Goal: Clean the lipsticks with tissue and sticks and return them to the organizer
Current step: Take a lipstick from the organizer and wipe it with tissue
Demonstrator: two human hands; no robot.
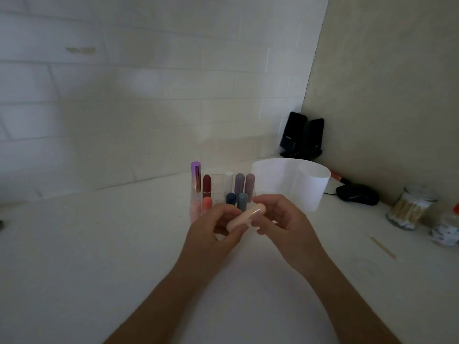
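Observation:
A pale pink lipstick [246, 217] lies slanted between both hands, just in front of the clear organizer [218, 188]. My left hand [213, 229] grips its lower end and my right hand [283, 219] pinches its upper end. Several capped lipsticks stand upright in the organizer: purple [196, 177], dark red [206, 184], white, two mauve, two blue and a coral one [207, 205]. A white tissue roll [295, 181] stands behind my right hand. A thin wooden stick [382, 247] lies on the table at right.
A glass jar of cotton swabs [408, 207] and a small patterned jar [445, 230] stand at the right edge. A black mouse [357, 192], a red pen and two black speakers [301, 136] sit in the back corner. A tiled wall is close behind.

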